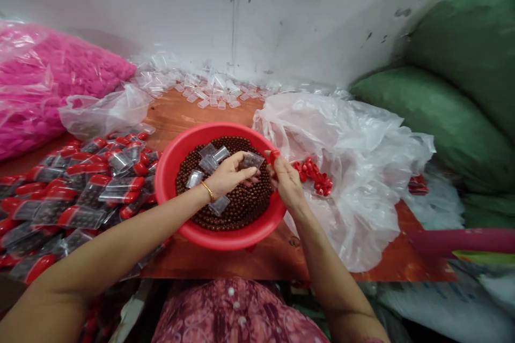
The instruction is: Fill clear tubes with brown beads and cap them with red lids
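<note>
Head view: hands over a red bowl of brown beads.
Right of the bowl lies a crumpled plastic bag with loose red caps; left of it, a pile of capped boxes. Over the bowl the left hand grips a small clear box, and the right hand pinches a red cap.

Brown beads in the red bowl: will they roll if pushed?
Probably: the brown beads look small, round, smooth. The red bowl's raised rim likely keeps them in. Many fit the clear box in the left hand's grip, so each is likely light.
</note>
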The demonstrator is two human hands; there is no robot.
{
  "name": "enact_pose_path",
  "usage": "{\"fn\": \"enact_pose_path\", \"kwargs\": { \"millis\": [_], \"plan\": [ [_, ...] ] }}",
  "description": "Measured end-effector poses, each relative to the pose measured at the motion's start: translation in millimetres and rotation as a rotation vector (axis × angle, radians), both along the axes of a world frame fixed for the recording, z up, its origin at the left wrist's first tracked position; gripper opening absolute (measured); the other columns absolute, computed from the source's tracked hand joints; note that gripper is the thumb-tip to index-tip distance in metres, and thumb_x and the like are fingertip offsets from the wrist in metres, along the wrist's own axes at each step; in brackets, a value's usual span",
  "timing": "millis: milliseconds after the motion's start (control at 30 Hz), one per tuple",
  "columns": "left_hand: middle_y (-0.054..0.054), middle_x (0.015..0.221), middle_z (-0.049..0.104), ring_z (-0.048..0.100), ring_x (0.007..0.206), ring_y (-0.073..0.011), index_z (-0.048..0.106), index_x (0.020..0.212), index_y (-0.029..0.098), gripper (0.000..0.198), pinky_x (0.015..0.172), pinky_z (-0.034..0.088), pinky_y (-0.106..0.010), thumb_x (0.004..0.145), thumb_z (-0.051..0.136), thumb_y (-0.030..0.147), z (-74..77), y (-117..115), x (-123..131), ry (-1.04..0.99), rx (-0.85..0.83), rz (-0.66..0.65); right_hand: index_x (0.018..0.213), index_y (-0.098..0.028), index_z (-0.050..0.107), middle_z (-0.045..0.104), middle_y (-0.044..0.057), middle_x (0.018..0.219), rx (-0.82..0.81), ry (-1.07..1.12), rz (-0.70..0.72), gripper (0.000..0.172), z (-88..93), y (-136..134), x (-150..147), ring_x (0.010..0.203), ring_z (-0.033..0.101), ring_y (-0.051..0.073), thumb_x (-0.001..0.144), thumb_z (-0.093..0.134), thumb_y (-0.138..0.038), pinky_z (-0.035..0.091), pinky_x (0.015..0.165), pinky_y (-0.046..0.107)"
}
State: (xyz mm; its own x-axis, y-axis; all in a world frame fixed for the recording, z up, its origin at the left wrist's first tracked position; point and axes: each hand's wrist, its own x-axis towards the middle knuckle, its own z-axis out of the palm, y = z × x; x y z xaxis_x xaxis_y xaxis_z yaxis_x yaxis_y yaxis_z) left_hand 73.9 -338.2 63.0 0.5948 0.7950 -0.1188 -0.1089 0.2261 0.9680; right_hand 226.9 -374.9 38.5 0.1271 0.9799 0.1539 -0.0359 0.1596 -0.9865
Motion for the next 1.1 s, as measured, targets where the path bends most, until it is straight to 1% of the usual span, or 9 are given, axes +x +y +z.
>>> {"fn": "enact_pose_path", "kwargs": {
  "millis": [133, 300, 400, 467, 567, 733, 933, 1033, 1100],
  "plan": [
    [0.003, 0.072, 0.055, 0.055, 0.058, -0.0055, 0.047, 0.091, 0.014, 0.034, 0.057, 0.047, -0.019, 0.068, 0.066, 0.031, 1.1, -1, 2, 0.037, 0.062, -0.015, 0.102, -0.019, 0.058, 0.038, -0.006, 0.058, -0.18, 0.235, 0.175, 0.046, 17.0, -1, 7, 0.037, 0.024, 0.004, 0.074, 0.053, -0.056, 0.019, 0.034, 0.018],
    [0.005, 0.067, 0.049, 0.049, 0.052, -0.005, 0.044, 0.091, 0.015, 0.031, 0.052, 0.044, -0.019, 0.07, 0.059, 0.032, -4.6, -1, 2, 0.078, 0.152, -0.086, 0.108, -0.019, 0.061, 0.046, -0.005, 0.057, -0.042, -0.008, 0.12, 0.041, 19.1, -3, 9, 0.043, 0.037, 0.005, 0.078, 0.056, -0.047, 0.032, 0.041, 0.018],
    [0.006, 0.063, 0.047, 0.047, 0.05, -0.0051, 0.044, 0.093, 0.015, 0.03, 0.05, 0.04, -0.018, 0.073, 0.056, 0.033, -9.4, -2, 1, 0.091, 0.227, -0.111, 0.108, -0.02, 0.064, 0.063, 0.001, 0.078, 0.114, -0.24, 0.048, 0.035, 12.1, -3, 8, 0.069, 0.058, 0.011, 0.083, 0.052, -0.043, 0.049, 0.067, 0.025],
    [0.007, 0.061, 0.045, 0.046, 0.048, -0.0052, 0.043, 0.094, 0.015, 0.031, 0.048, 0.039, -0.018, 0.073, 0.055, 0.035, -10.8, -3, 1, 0.091, 0.244, -0.119, 0.111, -0.022, 0.064, 0.066, 0.003, 0.101, 0.208, -0.349, 0.019, 0.034, 8.7, -4, 7, 0.091, 0.061, 0.015, 0.086, 0.05, -0.039, 0.048, 0.086, 0.03],
    [0.007, 0.064, 0.044, 0.043, 0.046, -0.0051, 0.044, 0.093, 0.015, 0.032, 0.045, 0.037, -0.019, 0.071, 0.056, 0.035, -8.6, -5, 2, 0.107, 0.251, -0.102, 0.117, -0.023, 0.061, 0.063, 0.004, 0.116, 0.304, -0.451, 0.011, 0.034, 6.2, -4, 6, 0.105, 0.059, 0.017, 0.088, 0.046, -0.035, 0.044, 0.097, 0.033],
    [0.005, 0.068, 0.047, 0.043, 0.057, -0.0063, 0.05, 0.085, 0.013, 0.027, 0.054, 0.037, -0.02, 0.065, 0.06, 0.027, -3.0, -6, 3, 0.2, 0.339, -0.023, 0.12, -0.023, 0.059, 0.061, 0.003, 0.119, 0.307, -0.483, 0.001, 0.036, -0.9, -7, 3, 0.108, 0.059, 0.016, 0.089, 0.044, -0.032, 0.045, 0.098, 0.032],
    [0.004, 0.063, 0.046, 0.04, 0.059, -0.0071, 0.049, 0.07, 0.014, 0.019, 0.055, 0.033, -0.019, 0.064, 0.057, 0.029, -10.9, -7, 3, 0.228, 0.378, 0.05, 0.129, -0.023, 0.051, 0.059, 0.004, 0.121, 0.349, -0.576, 0.018, 0.041, -7.9, -17, -4, 0.108, 0.058, 0.016, 0.09, 0.041, -0.032, 0.046, 0.096, 0.031],
    [0.005, 0.061, 0.045, 0.039, 0.058, -0.0067, 0.049, 0.069, 0.014, 0.022, 0.054, 0.034, -0.019, 0.063, 0.059, 0.032, -9.6, -10, 4, 0.21, 0.326, 0.047, 0.124, -0.019, 0.057, 0.068, 0.006, 0.102, 0.343, -0.601, 0.031, 0.041, -2.5, -18, 0, 0.091, 0.064, 0.017, 0.09, 0.04, -0.037, 0.052, 0.084, 0.03],
    [0.006, 0.059, 0.044, 0.039, 0.054, -0.0063, 0.049, 0.071, 0.014, 0.023, 0.052, 0.033, -0.019, 0.062, 0.061, 0.032, -5.3, -12, 5, 0.23, 0.276, 0.018, 0.114, -0.017, 0.064, 0.068, 0.004, 0.074, 0.305, -0.603, 0.042, 0.043, 4.1, -16, 6, 0.068, 0.064, 0.015, 0.091, 0.038, -0.042, 0.053, 0.066, 0.027]
  ]
}}
